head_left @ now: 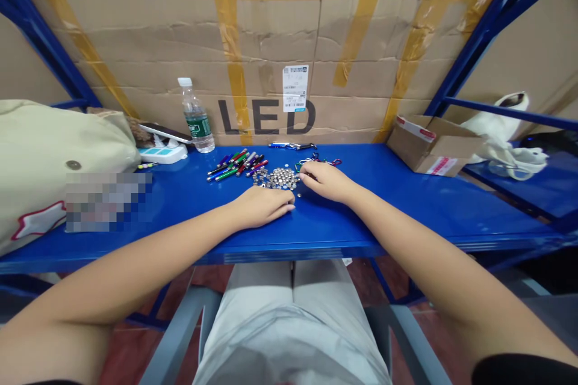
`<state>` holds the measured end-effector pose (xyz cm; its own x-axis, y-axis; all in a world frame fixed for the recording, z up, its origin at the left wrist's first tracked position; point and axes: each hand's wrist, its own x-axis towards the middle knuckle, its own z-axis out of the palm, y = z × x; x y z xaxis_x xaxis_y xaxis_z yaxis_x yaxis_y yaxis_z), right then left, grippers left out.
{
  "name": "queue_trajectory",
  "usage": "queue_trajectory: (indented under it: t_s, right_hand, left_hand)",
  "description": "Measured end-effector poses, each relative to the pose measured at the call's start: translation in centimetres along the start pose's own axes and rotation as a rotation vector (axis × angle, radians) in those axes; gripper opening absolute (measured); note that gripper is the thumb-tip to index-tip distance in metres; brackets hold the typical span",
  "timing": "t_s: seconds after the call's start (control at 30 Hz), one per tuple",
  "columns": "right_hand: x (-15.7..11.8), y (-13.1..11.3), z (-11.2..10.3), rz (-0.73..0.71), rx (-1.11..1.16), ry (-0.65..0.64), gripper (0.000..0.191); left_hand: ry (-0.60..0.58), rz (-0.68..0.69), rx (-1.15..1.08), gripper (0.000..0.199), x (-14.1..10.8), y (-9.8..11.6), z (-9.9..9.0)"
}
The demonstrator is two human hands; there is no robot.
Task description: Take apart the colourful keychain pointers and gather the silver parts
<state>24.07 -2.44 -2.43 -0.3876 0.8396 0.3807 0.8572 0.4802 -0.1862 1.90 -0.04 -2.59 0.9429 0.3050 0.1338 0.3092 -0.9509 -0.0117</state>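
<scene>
A heap of small round silvery pieces [282, 177], looking like button cells, lies on the blue tabletop [180, 210] between and beyond my hands. My left hand [264, 207] rests at the near side of this heap, palm down, with its fingers curled together; anything inside them is hidden. At the heap's right edge, my right hand [327, 180] has its fingers bent in towards the thumb. What it may hold is too small to make out. One loose silvery piece [299, 195] lies between the hands. Slim coloured metal tubes [237, 165] are piled left of the heap.
Coloured clips [335, 162] lie behind my right hand, with pen-like tubes [291, 145] farther back. On the left are a water bottle [197, 120], a power strip [163, 153], a phone [165, 132] and a pale bag [54, 156]. A cardboard box [428, 144] stands right.
</scene>
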Motion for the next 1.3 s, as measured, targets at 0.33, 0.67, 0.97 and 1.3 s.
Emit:
queue_trajectory:
  t_s: [0.33, 0.67, 0.97, 1.3]
  right_hand:
    - [0.0, -0.3, -0.1, -0.021, -0.006, -0.008, 0.023]
    - [-0.1, -0.1, -0.3, -0.002, 0.007, -0.02, 0.023]
    - [-0.1, -0.4, -0.3, -0.011, -0.029, -0.08, 0.025]
    - [-0.1, -2.6, 0.9, -0.127, 0.005, -0.021, 0.02]
  left_hand:
    - [0.248, -0.193, 0.015, 0.028, 0.5, -2.5, -0.7]
    - [0.107, -0.423, -0.061, 0.033, -3.3, -9.6, -3.4]
    - [-0.043, -0.425, -0.001, 0.028, -3.1, -9.5, -3.1]
    - [0.312, 0.003, -0.353, 0.034, -0.3, -2.5, -2.0]
